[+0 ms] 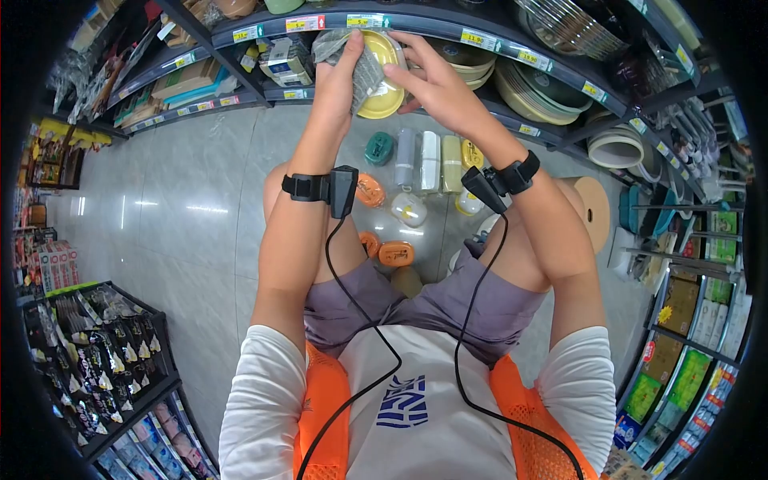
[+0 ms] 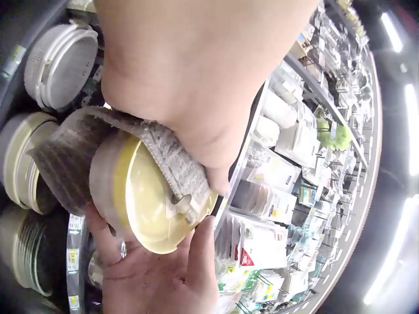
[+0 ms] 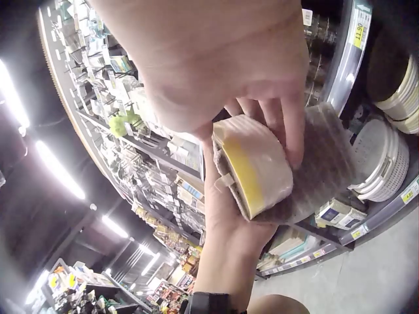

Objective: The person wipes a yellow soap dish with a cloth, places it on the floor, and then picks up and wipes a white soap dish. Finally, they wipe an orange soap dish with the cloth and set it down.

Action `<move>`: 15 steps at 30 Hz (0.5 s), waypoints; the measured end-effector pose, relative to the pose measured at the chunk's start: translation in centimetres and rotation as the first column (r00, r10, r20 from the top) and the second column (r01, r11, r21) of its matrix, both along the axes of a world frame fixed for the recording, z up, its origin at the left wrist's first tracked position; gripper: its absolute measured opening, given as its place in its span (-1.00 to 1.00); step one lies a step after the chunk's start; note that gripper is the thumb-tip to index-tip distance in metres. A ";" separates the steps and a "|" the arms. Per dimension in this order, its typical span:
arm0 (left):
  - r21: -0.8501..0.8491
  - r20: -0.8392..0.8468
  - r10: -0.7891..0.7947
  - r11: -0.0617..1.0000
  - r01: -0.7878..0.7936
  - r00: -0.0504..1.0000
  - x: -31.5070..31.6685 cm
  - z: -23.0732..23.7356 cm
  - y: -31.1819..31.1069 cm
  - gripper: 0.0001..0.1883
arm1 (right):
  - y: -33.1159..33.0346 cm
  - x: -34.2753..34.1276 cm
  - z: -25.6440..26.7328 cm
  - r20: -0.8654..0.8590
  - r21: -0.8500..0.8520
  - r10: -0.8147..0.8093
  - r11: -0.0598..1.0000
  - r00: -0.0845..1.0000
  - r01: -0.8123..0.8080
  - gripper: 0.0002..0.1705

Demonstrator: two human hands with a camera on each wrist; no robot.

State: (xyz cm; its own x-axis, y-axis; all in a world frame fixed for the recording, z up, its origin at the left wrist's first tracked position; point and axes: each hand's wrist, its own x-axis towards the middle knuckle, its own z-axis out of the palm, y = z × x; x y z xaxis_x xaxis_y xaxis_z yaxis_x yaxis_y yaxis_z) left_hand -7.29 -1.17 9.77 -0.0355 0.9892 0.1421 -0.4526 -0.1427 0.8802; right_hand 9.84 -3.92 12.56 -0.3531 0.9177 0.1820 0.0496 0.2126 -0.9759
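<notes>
Ceiling tubes (image 3: 60,170) glare white; the floor (image 1: 176,248) gleams; fisheye edges bend and darken.

A tilted yellow dish (image 2: 152,203) touches grey, apparently ribbed cloth (image 2: 63,159).

Yellow dish (image 2: 157,203) partly behind wrapping (image 2: 171,160), shirt (image 1: 432,432) cropped

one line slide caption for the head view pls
Left hand and right hand hold a yellow container and gray cloth before a store shelf.
</notes>
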 end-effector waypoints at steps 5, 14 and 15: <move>-0.081 0.008 -0.114 0.990 0.114 0.993 -0.4 -0.6 0.4 -0.54 | 0.8 0.7 0.0 -0.099 -0.091 -0.043 0.995 0.994 0.034 -0.29; 0.166 -0.268 -0.116 0.972 0.164 0.956 0.2 -0.5 0.0 -0.32 | 0.3 0.9 0.9 -0.131 -0.174 -0.171 0.974 0.976 0.147 -0.32; 0.198 -0.304 -0.093 0.967 0.158 0.948 0.3 -0.3 -0.1 -0.29 | 0.3 0.8 0.8 -0.130 -0.177 -0.169 0.973 0.977 0.145 -0.33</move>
State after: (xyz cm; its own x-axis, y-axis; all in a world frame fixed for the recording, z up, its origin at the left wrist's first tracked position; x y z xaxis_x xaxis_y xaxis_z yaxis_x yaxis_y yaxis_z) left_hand -7.04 -1.26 9.52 0.1622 0.9266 0.3392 -0.2086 -0.3038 0.9296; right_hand 10.65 -3.60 13.34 -0.1833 0.9812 0.0608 -0.0732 0.0481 -0.9962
